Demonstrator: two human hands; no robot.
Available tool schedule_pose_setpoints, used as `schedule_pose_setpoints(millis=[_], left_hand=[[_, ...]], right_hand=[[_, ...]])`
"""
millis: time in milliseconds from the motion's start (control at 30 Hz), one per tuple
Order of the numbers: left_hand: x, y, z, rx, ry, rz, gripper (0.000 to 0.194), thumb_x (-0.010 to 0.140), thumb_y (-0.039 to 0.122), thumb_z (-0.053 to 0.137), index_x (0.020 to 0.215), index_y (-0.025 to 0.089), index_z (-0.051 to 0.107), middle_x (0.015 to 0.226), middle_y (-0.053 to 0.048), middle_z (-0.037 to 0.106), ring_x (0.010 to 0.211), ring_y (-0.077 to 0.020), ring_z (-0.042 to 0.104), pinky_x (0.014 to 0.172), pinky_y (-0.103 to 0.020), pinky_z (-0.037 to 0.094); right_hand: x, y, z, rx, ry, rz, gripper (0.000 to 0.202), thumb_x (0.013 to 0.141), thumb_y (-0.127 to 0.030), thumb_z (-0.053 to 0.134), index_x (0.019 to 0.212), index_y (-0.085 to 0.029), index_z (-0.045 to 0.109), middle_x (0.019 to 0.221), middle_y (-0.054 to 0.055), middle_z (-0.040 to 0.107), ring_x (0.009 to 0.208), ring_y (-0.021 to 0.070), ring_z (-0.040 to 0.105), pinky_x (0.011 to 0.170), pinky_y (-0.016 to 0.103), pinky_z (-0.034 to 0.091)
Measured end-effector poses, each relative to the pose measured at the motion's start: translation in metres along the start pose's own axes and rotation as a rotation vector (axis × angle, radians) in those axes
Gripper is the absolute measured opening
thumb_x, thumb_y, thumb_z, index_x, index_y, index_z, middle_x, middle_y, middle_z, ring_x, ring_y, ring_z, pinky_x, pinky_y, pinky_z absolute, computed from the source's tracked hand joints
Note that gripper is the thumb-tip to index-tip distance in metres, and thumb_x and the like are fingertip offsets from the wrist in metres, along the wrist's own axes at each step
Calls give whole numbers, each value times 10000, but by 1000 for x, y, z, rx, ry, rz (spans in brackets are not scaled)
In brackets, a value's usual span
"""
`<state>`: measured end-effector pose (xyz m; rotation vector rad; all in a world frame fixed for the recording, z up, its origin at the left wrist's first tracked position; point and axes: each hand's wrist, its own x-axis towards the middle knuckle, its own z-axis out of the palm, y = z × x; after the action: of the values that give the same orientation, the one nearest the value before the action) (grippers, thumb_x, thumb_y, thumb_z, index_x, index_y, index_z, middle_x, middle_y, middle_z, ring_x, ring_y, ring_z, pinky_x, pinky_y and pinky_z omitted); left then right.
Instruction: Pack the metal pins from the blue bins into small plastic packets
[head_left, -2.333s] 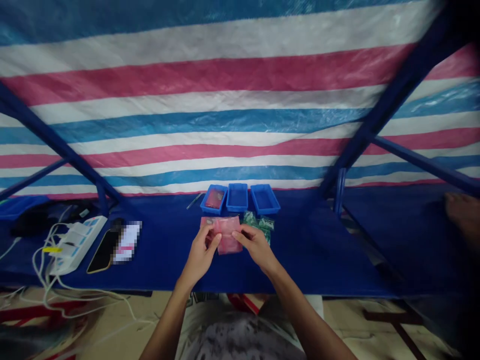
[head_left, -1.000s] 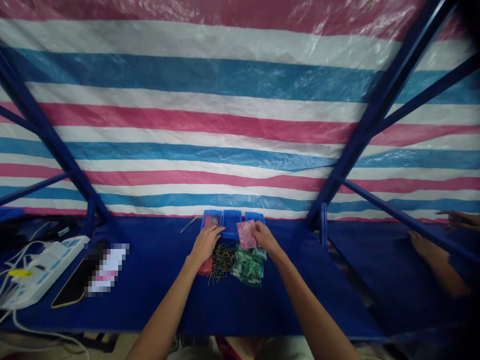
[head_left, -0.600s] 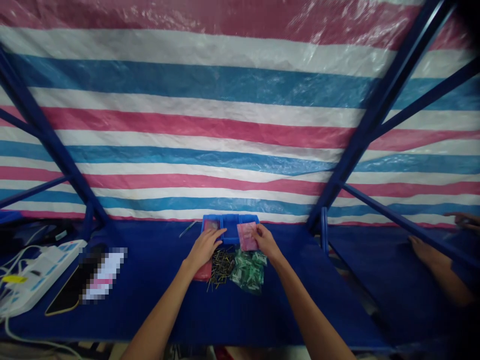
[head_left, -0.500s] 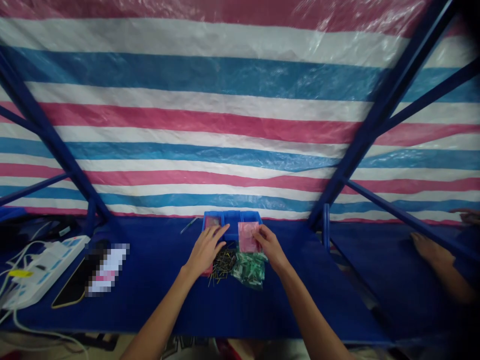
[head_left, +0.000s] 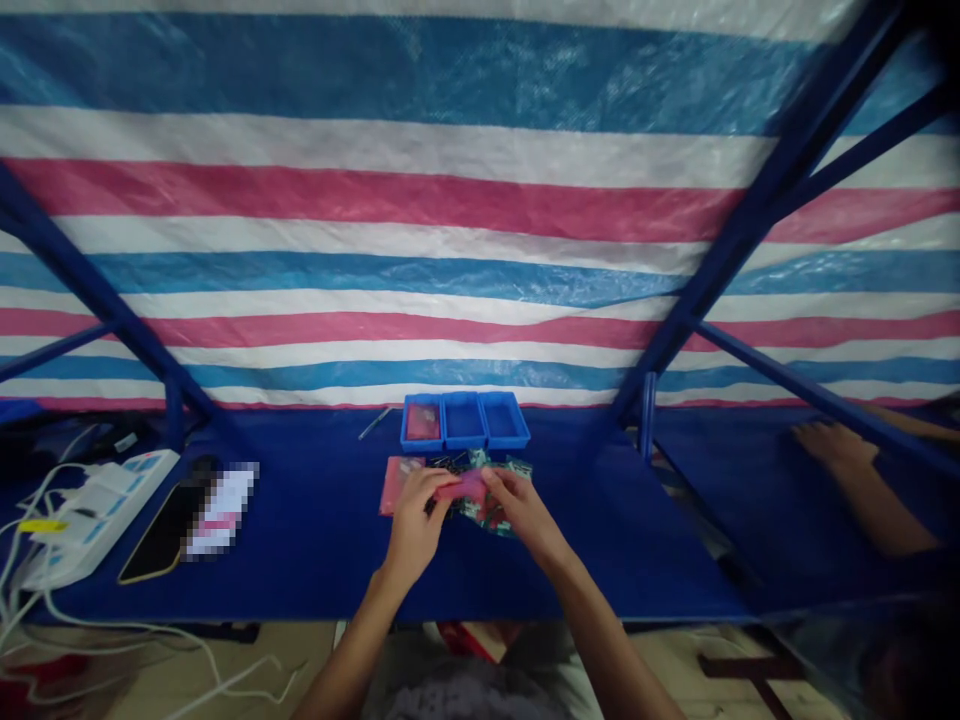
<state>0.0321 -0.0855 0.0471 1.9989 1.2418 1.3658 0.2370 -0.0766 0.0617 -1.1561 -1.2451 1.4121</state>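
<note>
Between both hands is a small pink plastic bag [head_left: 466,487], held over the middle of the blue table. My left hand [head_left: 414,515] pinches its left side, and my right hand [head_left: 521,508] grips its right side. Behind my left fingers another pink bag [head_left: 395,484] lies on the table. Dark, thin metal pieces [head_left: 448,463] and a clear bag of green pieces [head_left: 517,467] lie under and behind the hands, partly hidden. Just beyond stand three joined blue bins [head_left: 464,420]; a pink bag [head_left: 423,421] sits in the left one.
A pen-like tool [head_left: 374,424] lies left of the bins. Farther left are a phone [head_left: 161,530], a blurred-out sheet [head_left: 221,510] and a white power strip [head_left: 101,520] with cables. Blue frame posts slant at both sides. Another person's hand [head_left: 836,442] rests on the right-hand table.
My right hand has brought the pink bag down and left, and my left hand has taken hold of it too. The view has tilted lower, showing the bins uncovered.
</note>
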Motion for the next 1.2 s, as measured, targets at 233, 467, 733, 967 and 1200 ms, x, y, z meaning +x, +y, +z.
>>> schedule_pose_setpoints(millis=[233,467,733,967,1200], left_hand=[[-1,2,0,-414,-60,-397,372,975,519,662,1047,157,704,777,-7,664,680,-162,607,631,-245,456],[2,15,-12,-505,-57,-433,369,947,520,700,1073,176,657,853,-19,720,735,-168,657,693,-248,481],[-2,15,-29,-44,-43,-314,383,1100,461,411,1249,204,653,1068,-84,726,994,-242,695,889,-361,535],[-7,21,-32,-4,-235,-60,572,1050,238,542,1588,321,368,1445,-100,595,1260,-238,622,1090,-419,517],[-11,18,-29,286,-168,211,551,993,87,541,1477,347,569,1599,-79,440,1446,-300,451,1184,-540,414]], right_hand=[[-7,-9,-8,-301,-138,-425,356,1011,-256,555,1364,-293,585,1304,83,610,1032,223,637,875,368,570],[-13,4,5,-603,-81,-626,695,840,18,565,1431,-347,574,1559,97,352,1255,267,542,1025,438,524],[-12,-1,4,-559,-9,-634,255,1019,-175,552,1138,-277,754,1126,86,703,1077,277,616,980,447,474],[-4,0,4,42,-188,-90,370,880,-542,774,1014,-198,770,883,31,722,710,177,584,667,294,454],[-11,0,5,173,-235,181,386,791,-515,860,979,-187,787,731,2,670,575,117,485,551,240,348]])
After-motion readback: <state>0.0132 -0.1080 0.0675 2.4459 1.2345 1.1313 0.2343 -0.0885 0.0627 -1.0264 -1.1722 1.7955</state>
